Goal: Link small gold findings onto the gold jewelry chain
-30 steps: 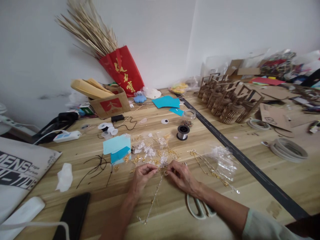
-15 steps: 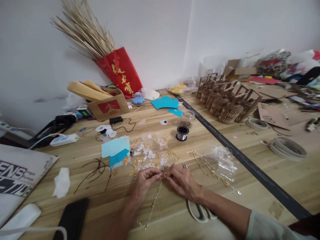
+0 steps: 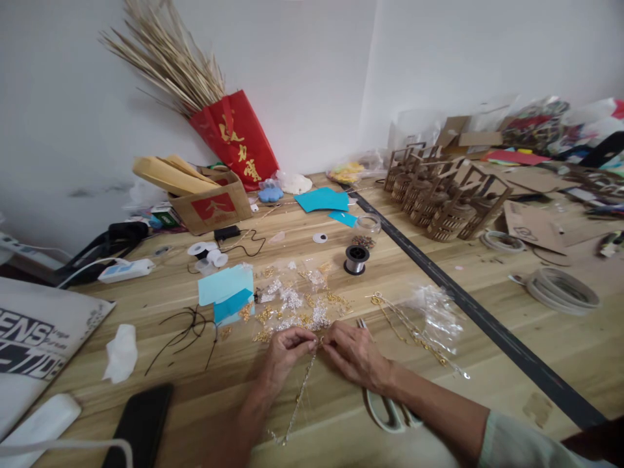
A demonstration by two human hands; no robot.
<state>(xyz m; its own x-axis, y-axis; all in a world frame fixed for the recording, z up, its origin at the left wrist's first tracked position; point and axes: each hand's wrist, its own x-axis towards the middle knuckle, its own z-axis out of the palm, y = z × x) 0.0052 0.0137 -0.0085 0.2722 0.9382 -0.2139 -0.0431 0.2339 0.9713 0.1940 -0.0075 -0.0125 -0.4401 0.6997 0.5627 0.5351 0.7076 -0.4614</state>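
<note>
My left hand [image 3: 288, 348] and my right hand [image 3: 355, 351] meet fingertip to fingertip over the wooden table. Both are closed in a pinch at the upper end of a beaded chain [image 3: 301, 393], which trails down toward the near edge of the table. A thin clear thread seems to run beside it. Whatever small part sits between the fingertips is too small to make out. Just beyond my fingers lie silver and gold beads [image 3: 292, 312] in little heaps on clear plastic. Beneath my right forearm are scissors [image 3: 387, 413], partly hidden.
A spool of wire [image 3: 356, 260] and a glass jar [image 3: 366, 232] stand beyond the beads. Gold chains [image 3: 407, 328] lie to the right beside a crumpled plastic bag [image 3: 435, 316]. On the left are black cords [image 3: 188, 331] and a phone [image 3: 139, 426]. Wooden lantern shapes [image 3: 439, 195] stand at the back.
My fingertips have drawn slightly closer together at the chain's upper end. The small ring shape seen between them earlier is now less visible. Otherwise things lie as before.
</note>
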